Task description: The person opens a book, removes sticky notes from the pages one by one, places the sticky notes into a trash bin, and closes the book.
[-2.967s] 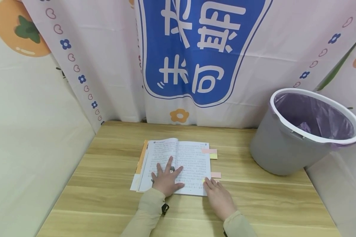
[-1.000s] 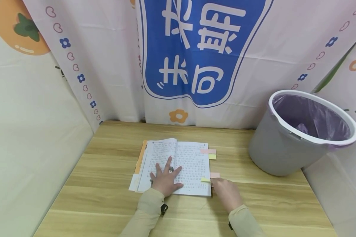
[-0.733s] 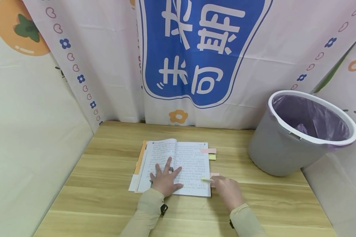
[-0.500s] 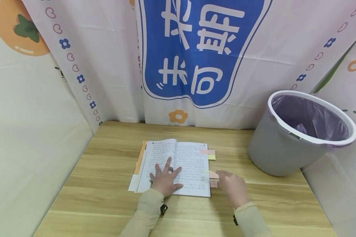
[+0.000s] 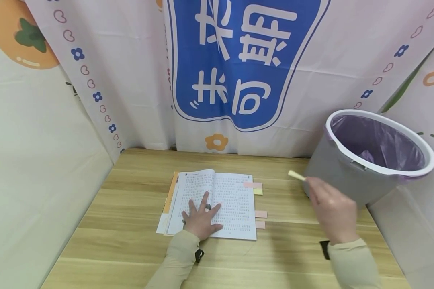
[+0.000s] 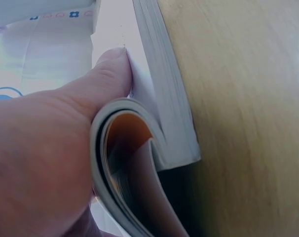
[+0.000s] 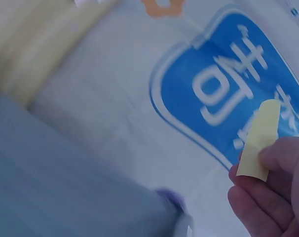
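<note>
An open book lies on the wooden table with pages of small print showing. My left hand rests spread on its pages, fingers straight; in the left wrist view the thumb lies along the page beside the curled fold near the spine. My right hand is raised off the table in front of the bin, blurred. Between thumb and fingers it pinches a yellow sticky note strip, whose free end points left in the head view. Pink sticky tabs and a yellow tab stick out from the book's right edge.
A grey bin with a white rim and purple liner stands at the table's right side. Printed curtains hang behind and along both sides. Wooden tabletop surrounds the book.
The yellow strip has come off the book's right page in my right hand's pinch. That hand has moved up and right toward the bin. My left hand has stayed on the book.
</note>
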The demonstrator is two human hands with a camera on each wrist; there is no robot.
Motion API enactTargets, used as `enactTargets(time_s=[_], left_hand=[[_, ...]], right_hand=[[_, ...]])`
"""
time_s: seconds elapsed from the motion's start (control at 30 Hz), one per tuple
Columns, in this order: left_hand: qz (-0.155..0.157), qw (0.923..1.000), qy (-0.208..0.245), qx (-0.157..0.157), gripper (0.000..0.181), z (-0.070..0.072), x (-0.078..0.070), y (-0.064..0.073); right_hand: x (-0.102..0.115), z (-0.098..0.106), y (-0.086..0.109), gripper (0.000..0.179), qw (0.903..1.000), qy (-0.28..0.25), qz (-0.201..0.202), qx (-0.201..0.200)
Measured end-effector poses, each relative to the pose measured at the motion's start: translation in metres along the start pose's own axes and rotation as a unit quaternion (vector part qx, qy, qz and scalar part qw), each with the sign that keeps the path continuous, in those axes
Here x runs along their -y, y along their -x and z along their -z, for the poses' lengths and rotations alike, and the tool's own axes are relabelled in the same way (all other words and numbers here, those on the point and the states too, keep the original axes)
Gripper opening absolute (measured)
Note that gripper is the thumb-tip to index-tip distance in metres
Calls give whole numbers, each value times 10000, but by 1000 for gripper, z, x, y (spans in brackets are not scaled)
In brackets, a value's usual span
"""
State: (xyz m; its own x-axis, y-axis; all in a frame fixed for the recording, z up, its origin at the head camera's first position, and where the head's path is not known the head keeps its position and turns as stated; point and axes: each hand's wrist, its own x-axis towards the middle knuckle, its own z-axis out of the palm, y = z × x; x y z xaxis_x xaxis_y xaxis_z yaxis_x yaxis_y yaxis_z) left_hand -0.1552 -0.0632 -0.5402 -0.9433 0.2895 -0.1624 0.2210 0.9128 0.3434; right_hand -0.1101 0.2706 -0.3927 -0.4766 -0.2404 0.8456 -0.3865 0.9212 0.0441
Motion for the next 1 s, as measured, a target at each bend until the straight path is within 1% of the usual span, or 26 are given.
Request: enactTargets(time_s=[0.1,0.2,0.27,0.4,0.43,0.53,0.63,0.67,0.7,0.8,0.9,1.0], left_hand=[[-12,10000,20,-2,69,2,-1,1],[-15,10000,19,5,70,2,-1,1],[-7,10000,8,20,70,2,0,1],[-1,10000,2,38,71,0,0,0],[6,10000,4,46,71,0,0,0],[-1,10000,38,33,71,-1,0,1],[-42,10000,23,2,70,-1,0,1],[-56,10000,18,-9,70,-1,0,1],[-67,10000,15,-20,70,-1,0,2],[-80,10000,-9,-49,70,-1,1,1],[-79,9999,-10,-64,69,-1,1,1],[-82,9999,-14,-76,69,-2,1,1]], right_hand=[[-15,21,-20,23,9987,319,-35,-395],[-31,40,-40,21,9973,542,-167,-466],[-43,51,-53,22,9968,631,-247,-414],[-71,70,-75,28,9968,676,-420,-49],[-78,73,-79,28,9966,697,-448,-23],[-101,77,-90,24,9961,667,-518,249],[-123,77,-100,19,9943,749,-440,612],[-131,76,-103,18,9928,783,-395,821],[-138,76,-106,18,9896,850,-404,1090],[-157,74,-113,17,9757,984,-443,1905],[-173,69,-117,18,9592,968,-520,2604],[-188,60,-115,19,9523,866,-364,2903]])
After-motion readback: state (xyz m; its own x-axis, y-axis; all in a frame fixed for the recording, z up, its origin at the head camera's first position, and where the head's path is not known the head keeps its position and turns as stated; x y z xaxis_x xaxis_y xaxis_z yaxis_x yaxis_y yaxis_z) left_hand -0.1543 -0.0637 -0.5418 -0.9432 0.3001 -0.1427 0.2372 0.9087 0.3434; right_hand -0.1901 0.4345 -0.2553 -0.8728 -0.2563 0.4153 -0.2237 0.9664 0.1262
